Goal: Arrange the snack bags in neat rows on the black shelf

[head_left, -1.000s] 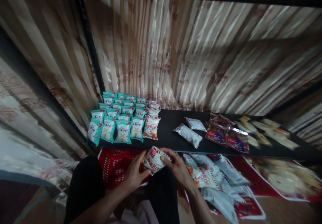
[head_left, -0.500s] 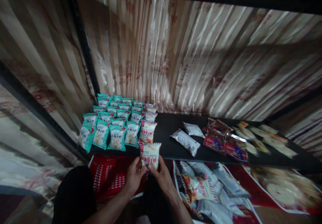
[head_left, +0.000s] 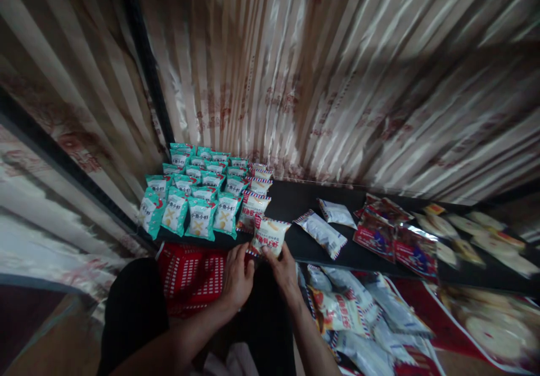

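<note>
A right hand (head_left: 280, 264) pinches a plump, crinkled cream-and-red snack packet (head_left: 272, 235), tilted at the front edge of a black shelf (head_left: 293, 196), as the left hand (head_left: 238, 279), fingers curled, lies at its lower corner; whether it grips cannot be told. Below, a perforated red plastic basket (head_left: 169, 277) sits left and a red container (head_left: 422, 359) right, full of puffy silvery packets (head_left: 363, 350). On the shelf, teal pillow-shaped packets (head_left: 201, 219) stand in rows beside striped-edge packets (head_left: 252, 210); glossy pleated sheeting (head_left: 270, 83) hangs behind.

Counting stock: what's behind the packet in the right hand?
Behind the held packet, slightly left, similar packets line up on the shelf. The front one's lower right is covered; the rearmost show only tops.
</note>
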`<state>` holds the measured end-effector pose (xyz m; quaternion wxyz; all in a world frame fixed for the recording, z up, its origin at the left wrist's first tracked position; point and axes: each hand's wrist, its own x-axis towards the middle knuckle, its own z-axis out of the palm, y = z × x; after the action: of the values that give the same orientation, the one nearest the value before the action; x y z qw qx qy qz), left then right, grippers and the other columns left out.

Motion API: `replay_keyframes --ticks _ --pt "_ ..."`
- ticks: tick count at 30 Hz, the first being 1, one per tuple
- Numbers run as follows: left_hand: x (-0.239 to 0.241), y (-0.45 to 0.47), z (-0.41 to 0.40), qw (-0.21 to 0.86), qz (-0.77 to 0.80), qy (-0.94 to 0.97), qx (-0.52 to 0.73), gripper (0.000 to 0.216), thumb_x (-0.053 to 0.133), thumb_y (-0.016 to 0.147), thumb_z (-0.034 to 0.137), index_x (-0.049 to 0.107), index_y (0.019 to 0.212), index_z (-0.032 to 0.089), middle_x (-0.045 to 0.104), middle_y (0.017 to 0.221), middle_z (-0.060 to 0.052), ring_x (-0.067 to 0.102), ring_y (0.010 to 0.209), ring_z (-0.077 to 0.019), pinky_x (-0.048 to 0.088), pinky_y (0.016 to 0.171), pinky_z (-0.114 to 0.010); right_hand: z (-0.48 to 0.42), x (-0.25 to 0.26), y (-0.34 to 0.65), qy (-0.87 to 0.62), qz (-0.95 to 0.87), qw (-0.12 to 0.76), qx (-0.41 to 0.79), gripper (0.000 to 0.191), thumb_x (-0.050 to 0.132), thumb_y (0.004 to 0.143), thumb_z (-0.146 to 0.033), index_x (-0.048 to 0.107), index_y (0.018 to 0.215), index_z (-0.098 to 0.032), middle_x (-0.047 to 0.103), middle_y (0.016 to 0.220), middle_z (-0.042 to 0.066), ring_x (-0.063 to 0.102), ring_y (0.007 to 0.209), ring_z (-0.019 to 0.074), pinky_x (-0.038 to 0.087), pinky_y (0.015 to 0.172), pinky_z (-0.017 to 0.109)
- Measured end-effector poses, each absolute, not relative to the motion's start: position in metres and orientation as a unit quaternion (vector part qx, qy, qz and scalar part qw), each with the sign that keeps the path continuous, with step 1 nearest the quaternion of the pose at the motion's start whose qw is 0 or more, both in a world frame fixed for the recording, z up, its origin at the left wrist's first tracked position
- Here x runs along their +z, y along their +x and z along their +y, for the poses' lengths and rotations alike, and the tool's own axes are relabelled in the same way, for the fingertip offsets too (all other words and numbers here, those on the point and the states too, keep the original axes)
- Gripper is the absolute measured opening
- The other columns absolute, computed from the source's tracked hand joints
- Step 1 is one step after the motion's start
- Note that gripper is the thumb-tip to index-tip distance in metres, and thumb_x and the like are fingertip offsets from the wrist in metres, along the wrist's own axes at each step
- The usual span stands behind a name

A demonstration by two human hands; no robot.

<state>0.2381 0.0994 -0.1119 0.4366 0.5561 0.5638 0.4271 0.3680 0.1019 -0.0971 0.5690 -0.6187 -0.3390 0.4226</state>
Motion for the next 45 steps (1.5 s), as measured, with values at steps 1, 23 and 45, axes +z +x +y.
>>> replay_keyframes --ticks 1,23,45 --pt "-0.114 0.238 0.099 0.434 0.561 0.555 0.434 0.040 0.057 0.073 0.013 0.060 0.112 0.021 0.056 0.124 -0.010 0.045 0.121 -0.0260 0.028 0.110 -0.039 0.108 -0.097 0.368 -0.614 -0.345 0.573 0.419 0.050 0.073 0.061 -0.043 0.063 0.103 -0.017 0.071 0.087 0.004 0.062 0.077 0.0221 0.048 0.073 0.033" --pt "-0.142 0.238 0.139 0.306 0.552 0.672 0.387 0.052 0.040 0.083 0.016 0.039 0.134 0.016 0.044 0.140 -0.011 0.038 0.132 -0.0200 0.032 0.111 -0.041 0.165 -0.130 0.359 -0.596 -0.447 0.563 0.358 0.055 0.068 0.068 -0.044 0.057 0.117 -0.018 0.069 0.100 0.007 0.063 0.092 0.0252 0.052 0.081 0.038" --pt "-0.144 0.233 0.145 0.271 0.515 0.722 0.374 0.053 0.039 0.082 0.014 0.038 0.136 0.016 0.035 0.146 -0.012 0.033 0.135 -0.0209 0.031 0.112 -0.043 0.172 -0.132 0.349 -0.612 -0.471 0.555 0.309 0.068 0.060 0.075 -0.048 0.041 0.134 -0.018 0.063 0.118 0.011 0.060 0.104 0.0249 0.049 0.087 0.039"
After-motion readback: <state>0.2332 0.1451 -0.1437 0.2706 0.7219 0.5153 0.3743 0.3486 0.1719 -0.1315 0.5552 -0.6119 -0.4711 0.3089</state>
